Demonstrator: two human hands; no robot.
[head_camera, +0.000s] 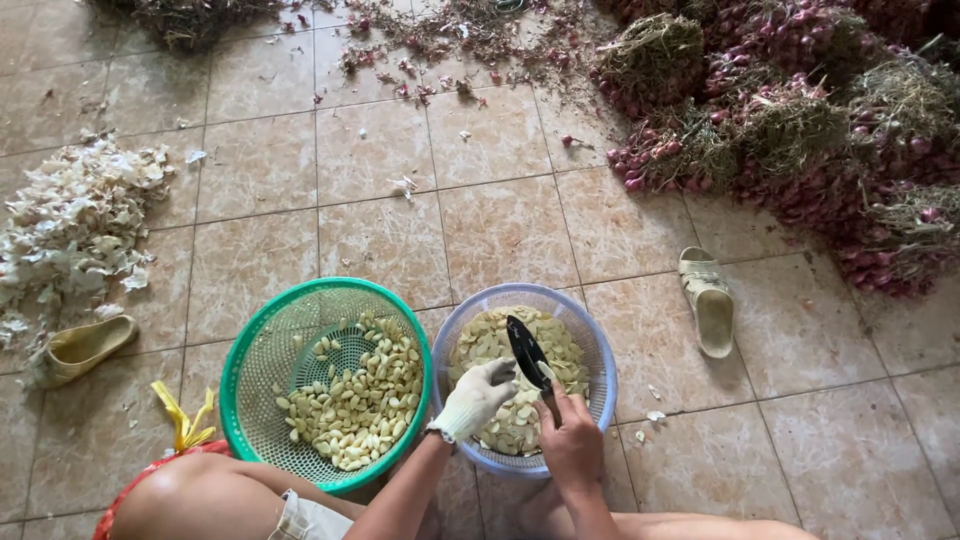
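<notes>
1. Plainly, the bare right hand (570, 440) grips a dark knife (528, 352), blade over the blue basket (600, 372) of garlic slices; a slip could nick the glove.
2. The gloved left hand (474, 398) pinches a clove (507, 371) just beside the blade, fingers closed.
3. The green basket (262, 340) of peeled cloves sits left, touching; a nudge might spill it.

Soft even daylight, faint shadows, no glare; sharp centre, slight wide-angle bend toward edges, mild softness.

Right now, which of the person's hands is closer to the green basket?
The left. The gloved left hand is over the near-left rim of the blue basket, just beside the green basket. The bare right hand, holding a dark knife, is farther right.
</notes>
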